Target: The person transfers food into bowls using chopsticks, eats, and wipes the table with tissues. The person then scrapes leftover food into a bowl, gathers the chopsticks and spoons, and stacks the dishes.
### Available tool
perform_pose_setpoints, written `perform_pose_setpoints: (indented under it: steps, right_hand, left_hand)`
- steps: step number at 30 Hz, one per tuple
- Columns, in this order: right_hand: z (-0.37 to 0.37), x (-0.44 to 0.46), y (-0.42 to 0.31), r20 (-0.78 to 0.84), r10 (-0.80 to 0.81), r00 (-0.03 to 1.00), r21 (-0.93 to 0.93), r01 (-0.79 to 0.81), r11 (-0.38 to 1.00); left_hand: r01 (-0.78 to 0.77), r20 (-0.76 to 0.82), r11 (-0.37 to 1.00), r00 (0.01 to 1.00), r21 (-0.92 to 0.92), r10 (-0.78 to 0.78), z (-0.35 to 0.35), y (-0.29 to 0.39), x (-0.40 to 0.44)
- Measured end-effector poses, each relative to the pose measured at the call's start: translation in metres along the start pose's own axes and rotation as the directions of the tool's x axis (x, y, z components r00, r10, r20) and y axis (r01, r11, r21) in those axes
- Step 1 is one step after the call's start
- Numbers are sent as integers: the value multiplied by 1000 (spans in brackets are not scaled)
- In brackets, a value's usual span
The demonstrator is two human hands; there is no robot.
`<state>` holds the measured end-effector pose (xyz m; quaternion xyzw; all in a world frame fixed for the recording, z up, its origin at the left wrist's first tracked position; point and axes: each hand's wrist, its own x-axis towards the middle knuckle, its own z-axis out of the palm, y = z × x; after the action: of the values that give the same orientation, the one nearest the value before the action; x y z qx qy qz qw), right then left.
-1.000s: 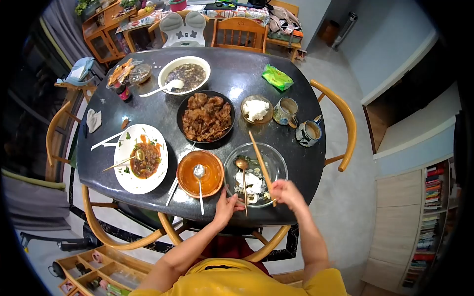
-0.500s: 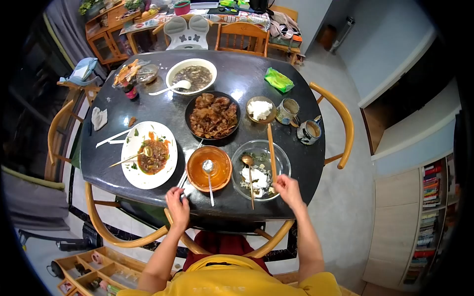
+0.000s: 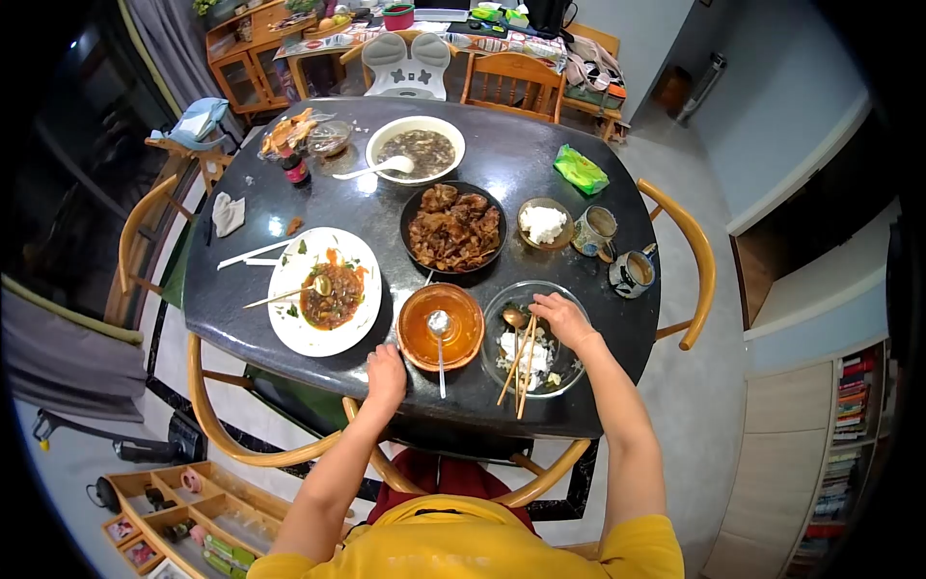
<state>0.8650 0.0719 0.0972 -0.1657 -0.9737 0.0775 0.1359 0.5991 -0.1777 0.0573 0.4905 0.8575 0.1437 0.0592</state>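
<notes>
My right hand [image 3: 564,321] reaches over a clear glass bowl [image 3: 577,374], its fingers at the upper ends of a pair of wooden chopsticks [image 3: 525,378]. The chopsticks slant across the bowl, their lower ends past its near rim. Inside lie white rice [image 3: 536,353], bits of food and a brown spoon [image 3: 515,317]. My left hand [image 3: 387,376] is at the table edge with curled fingers; what they hold, if anything, is hidden. Just right of it stands an orange-brown bowl [image 3: 410,328] with a metal spoon [image 3: 440,338]. A thin pale stick [image 3: 429,278] shows behind that bowl.
On the dark table [image 3: 231,309] are a white plate [image 3: 287,333] of leftovers, a black dish of meat [image 3: 453,228], a soup bowl [image 3: 453,135], a small rice bowl [image 3: 544,224], two mugs [image 3: 595,230] [image 3: 632,274] and a green packet [image 3: 581,170]. Wooden chairs [image 3: 690,251] surround it.
The wooden chopsticks, upright from my right hand before, now point toward me across the glass bowl. My right hand moved farther over the bowl. The left hand came closer to the orange-brown bowl.
</notes>
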Motion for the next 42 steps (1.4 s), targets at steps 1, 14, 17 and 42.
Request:
perform_pose_setpoints:
  steps: [1, 14, 17, 42]
  right_hand:
    - [3, -2, 0, -13, 28, 1000, 16, -28, 999]
    - [23, -35, -82, -201, 184, 962, 159, -154, 975]
    - [11, -39, -83, -209, 219, 953, 202, -177, 963]
    - [8, -38, -109, -386, 769, 509, 478, -602, 639]
  left_hand:
    - [19, 57, 1000, 998, -23, -17, -2, 1, -1]
    - [421, 513, 639, 857, -644, -49, -73, -6, -163]
    - [546, 619, 537, 783, -643, -56, -78, -9, -178]
    - [299, 399, 517, 913, -802, 91, 2, 150, -50]
